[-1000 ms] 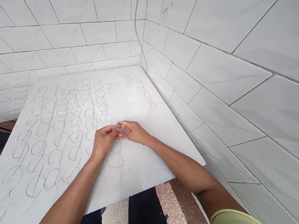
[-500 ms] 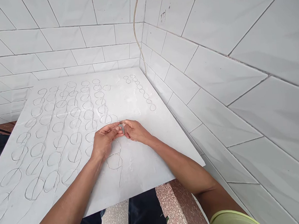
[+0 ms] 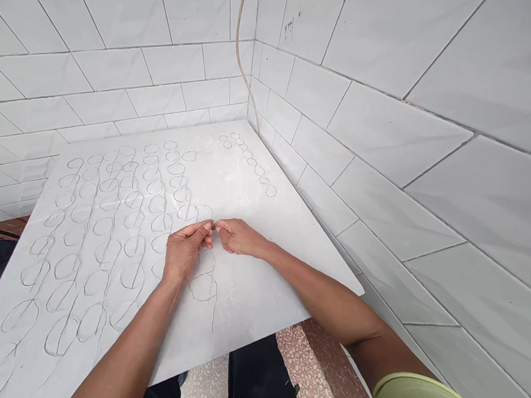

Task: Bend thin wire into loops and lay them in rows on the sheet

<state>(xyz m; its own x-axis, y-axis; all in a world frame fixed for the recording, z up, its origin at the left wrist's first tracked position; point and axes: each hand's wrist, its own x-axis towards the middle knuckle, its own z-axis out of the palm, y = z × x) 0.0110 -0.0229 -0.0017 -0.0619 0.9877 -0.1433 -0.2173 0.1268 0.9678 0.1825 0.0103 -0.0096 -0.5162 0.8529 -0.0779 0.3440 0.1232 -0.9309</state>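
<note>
Over the middle of a white board (image 3: 257, 267), my left hand (image 3: 184, 248) and my right hand (image 3: 241, 236) meet with fingertips almost touching. Both are closed in a pinch on a thin wire, mostly hidden by the fingers. A round wire loop (image 3: 204, 211) shows just beyond the left fingertips. Below the hands lies another wire ring (image 3: 203, 288), with a loose tail running toward the near edge. Left of my hands, several rows of wire rings (image 3: 92, 323) linked by thin wires cover the board.
A line of smaller rings (image 3: 259, 170) lies near the board's far right. White tiled walls (image 3: 380, 135) close in the back and right sides. A pale cable (image 3: 240, 54) hangs down the corner. My legs (image 3: 257, 383) are under the near edge.
My hands have drawn slightly closer together, and the right hand has dipped a little toward me. The rings on the board lie as before.
</note>
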